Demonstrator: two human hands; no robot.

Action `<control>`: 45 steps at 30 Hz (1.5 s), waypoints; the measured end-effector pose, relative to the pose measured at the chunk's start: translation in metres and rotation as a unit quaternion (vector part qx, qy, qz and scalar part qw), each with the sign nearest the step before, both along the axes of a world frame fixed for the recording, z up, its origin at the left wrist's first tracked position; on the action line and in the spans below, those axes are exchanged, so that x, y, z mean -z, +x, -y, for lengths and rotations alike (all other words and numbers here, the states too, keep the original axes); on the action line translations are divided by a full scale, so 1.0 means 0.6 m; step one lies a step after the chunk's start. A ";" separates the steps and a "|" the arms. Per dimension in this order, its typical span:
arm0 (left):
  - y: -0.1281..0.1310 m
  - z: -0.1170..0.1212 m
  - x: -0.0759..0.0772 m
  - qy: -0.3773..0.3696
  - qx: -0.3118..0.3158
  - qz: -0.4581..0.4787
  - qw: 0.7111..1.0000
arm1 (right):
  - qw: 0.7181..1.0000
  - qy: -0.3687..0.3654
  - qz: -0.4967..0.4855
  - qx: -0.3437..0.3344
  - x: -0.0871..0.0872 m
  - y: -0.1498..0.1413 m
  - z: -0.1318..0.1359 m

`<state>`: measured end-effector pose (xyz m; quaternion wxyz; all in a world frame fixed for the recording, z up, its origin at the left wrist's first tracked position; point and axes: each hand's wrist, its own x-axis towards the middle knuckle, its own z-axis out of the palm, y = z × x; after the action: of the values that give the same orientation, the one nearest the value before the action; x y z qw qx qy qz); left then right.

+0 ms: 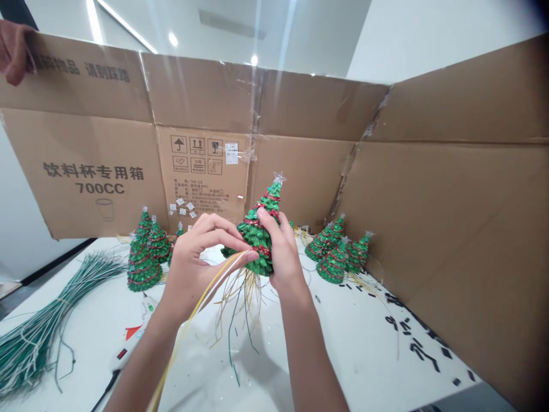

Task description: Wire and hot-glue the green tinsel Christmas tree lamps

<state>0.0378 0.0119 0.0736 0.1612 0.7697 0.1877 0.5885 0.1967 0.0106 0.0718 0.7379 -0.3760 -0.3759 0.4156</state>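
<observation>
Right hand (281, 249) curls closed round a glittery green Christmas tree figurine (257, 237) held mid-air at centre, probably light and brittle, best gripped mid-body; left hand (201, 266) half-closed, pinching yellow wires (218, 280).

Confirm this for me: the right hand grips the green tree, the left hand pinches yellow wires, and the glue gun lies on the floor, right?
Not quite: the head view shows the glue gun lying on the white table, not the floor. The right hand does grip the green tree, and the left hand does pinch yellow wires.
</observation>
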 end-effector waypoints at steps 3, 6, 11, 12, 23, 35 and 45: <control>-0.003 -0.004 0.001 0.003 0.006 0.001 1.000 | 1.000 -0.010 -0.023 0.004 -0.004 -0.002 -0.001; -0.007 -0.007 -0.001 0.004 0.012 -0.015 1.000 | 1.000 -0.008 -0.021 0.021 -0.006 -0.001 0.000; -0.017 -0.004 -0.008 0.025 0.014 -0.040 0.999 | 0.998 0.020 0.018 0.050 -0.001 0.007 0.003; -0.018 -0.002 -0.009 0.035 0.013 -0.045 0.998 | 0.998 0.026 0.028 0.057 0.001 0.008 0.003; -0.005 0.015 -0.015 0.136 -0.052 -0.062 0.987 | 0.989 0.076 0.076 0.101 -0.005 0.000 0.014; -0.001 0.006 -0.008 0.077 -0.042 -0.043 0.995 | 0.997 0.050 0.021 0.054 -0.005 0.007 0.008; 0.004 0.009 -0.006 -0.009 -0.074 0.009 0.997 | 0.992 -0.048 -0.080 -0.089 -0.004 0.005 0.003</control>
<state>0.0399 0.0062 0.0770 0.1260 0.7467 0.2482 0.6041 0.1999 0.0086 0.0739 0.7070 -0.3417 -0.3277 0.5254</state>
